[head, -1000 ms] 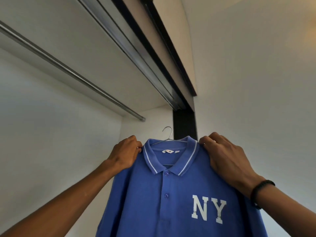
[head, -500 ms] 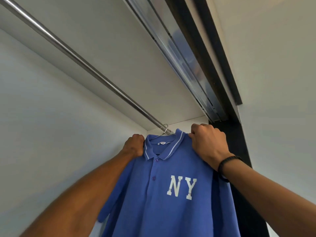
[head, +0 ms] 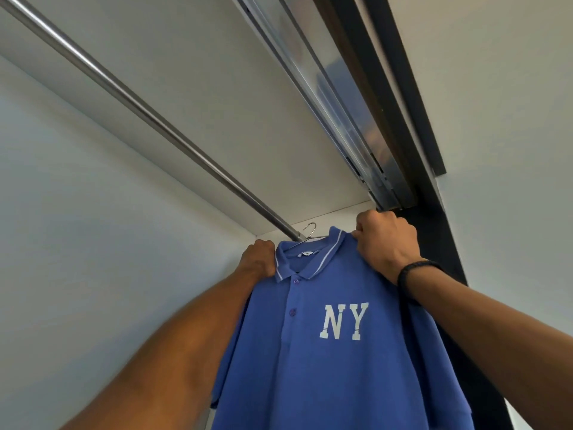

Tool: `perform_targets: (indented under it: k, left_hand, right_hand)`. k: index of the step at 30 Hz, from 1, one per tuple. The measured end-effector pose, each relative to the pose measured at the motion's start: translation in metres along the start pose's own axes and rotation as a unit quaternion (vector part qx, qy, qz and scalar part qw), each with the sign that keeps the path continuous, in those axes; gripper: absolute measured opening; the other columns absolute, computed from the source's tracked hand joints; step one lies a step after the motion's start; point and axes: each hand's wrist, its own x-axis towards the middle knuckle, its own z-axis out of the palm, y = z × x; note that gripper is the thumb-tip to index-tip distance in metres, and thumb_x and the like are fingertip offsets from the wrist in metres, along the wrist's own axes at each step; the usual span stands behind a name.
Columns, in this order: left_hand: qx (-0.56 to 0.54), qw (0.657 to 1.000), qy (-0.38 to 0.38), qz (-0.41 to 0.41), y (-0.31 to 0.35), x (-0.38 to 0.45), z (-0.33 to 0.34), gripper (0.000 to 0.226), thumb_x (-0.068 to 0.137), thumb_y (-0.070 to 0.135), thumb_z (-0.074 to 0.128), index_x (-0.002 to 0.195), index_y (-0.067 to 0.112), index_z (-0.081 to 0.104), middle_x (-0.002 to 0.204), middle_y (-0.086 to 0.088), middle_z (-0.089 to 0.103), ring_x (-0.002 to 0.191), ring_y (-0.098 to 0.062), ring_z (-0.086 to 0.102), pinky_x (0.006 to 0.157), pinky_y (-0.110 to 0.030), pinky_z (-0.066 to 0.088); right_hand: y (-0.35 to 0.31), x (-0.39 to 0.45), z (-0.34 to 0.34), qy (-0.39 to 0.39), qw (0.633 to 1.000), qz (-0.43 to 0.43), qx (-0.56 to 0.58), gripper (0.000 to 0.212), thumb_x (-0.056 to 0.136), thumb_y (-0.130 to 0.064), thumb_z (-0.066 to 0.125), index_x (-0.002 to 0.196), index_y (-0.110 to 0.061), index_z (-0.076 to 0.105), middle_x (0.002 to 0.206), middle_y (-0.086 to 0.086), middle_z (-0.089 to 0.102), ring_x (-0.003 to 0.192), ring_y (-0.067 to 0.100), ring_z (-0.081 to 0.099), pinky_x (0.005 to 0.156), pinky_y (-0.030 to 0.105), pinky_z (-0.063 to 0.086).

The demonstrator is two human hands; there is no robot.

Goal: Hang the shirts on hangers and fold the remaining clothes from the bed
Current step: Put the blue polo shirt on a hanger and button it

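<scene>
A blue polo shirt (head: 325, 361) with white "NY" letters hangs on a thin metal hanger (head: 311, 231), held up inside a wardrobe. My left hand (head: 259, 257) grips the shirt's left shoulder beside the collar. My right hand (head: 386, 243) grips the right shoulder, a black band on its wrist. The hanger's hook sits right at the far end of the steel closet rod (head: 148, 116); whether it rests over the rod I cannot tell.
White wardrobe walls (head: 77, 243) close in on the left and behind. A metal sliding-door track (head: 341, 103) and a dark door frame (head: 434, 237) run overhead and down the right side.
Both hands have lifted the shirt up and toward the rod's far end; the hanger hook went from well below the rod to level with it. The view tilted upward.
</scene>
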Motion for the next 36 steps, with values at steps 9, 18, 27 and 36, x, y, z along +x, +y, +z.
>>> perform_targets:
  k: [9, 18, 27, 36]
  left_hand:
    - [0.01, 1.0, 0.028, -0.009, -0.02, 0.015, 0.015, 0.034, 0.095, 0.016, 0.058, 0.126, 0.003, 0.059, 0.134, -0.02, 0.056, 0.121, -0.037, 0.059, 0.099, -0.039, 0.05]
    - [0.006, 1.0, 0.011, -0.028, -0.035, 0.028, 0.031, 0.035, 0.097, 0.019, 0.058, 0.129, 0.005, 0.055, 0.137, -0.017, 0.054, 0.126, -0.033, 0.056, 0.101, -0.036, 0.048]
    - [-0.034, 0.998, 0.016, -0.056, -0.039, 0.03, 0.045, 0.035, 0.092, 0.021, 0.061, 0.123, 0.005, 0.062, 0.132, -0.022, 0.06, 0.122, -0.04, 0.059, 0.1, -0.04, 0.049]
    - [-0.333, 0.905, 0.254, 0.071, 0.05, -0.137, 0.05, 0.023, 0.1, 0.028, 0.05, 0.101, 0.015, 0.069, 0.095, -0.004, 0.069, 0.092, -0.024, 0.063, 0.086, -0.046, 0.051]
  right_hand:
    - [-0.004, 0.017, 0.03, 0.0, 1.0, -0.02, 0.004, 0.02, 0.104, -0.033, 0.058, 0.103, -0.015, 0.066, 0.102, 0.01, 0.069, 0.093, 0.036, 0.067, 0.081, 0.043, 0.056]
    - [-0.012, 0.032, 0.054, -0.022, 0.999, -0.025, -0.014, 0.018, 0.104, -0.032, 0.058, 0.109, -0.015, 0.064, 0.107, 0.011, 0.066, 0.099, 0.036, 0.065, 0.081, 0.042, 0.052]
    - [-0.006, 0.016, 0.075, -0.037, 0.997, -0.067, -0.021, 0.016, 0.104, -0.027, 0.052, 0.093, -0.016, 0.049, 0.106, 0.016, 0.065, 0.092, 0.042, 0.061, 0.07, 0.039, 0.039]
    - [0.013, -0.107, 0.036, -0.04, 0.979, 0.049, 0.195, 0.057, 0.091, -0.028, 0.076, 0.137, -0.014, 0.045, 0.132, 0.018, 0.047, 0.111, 0.034, 0.051, 0.088, 0.038, 0.041]
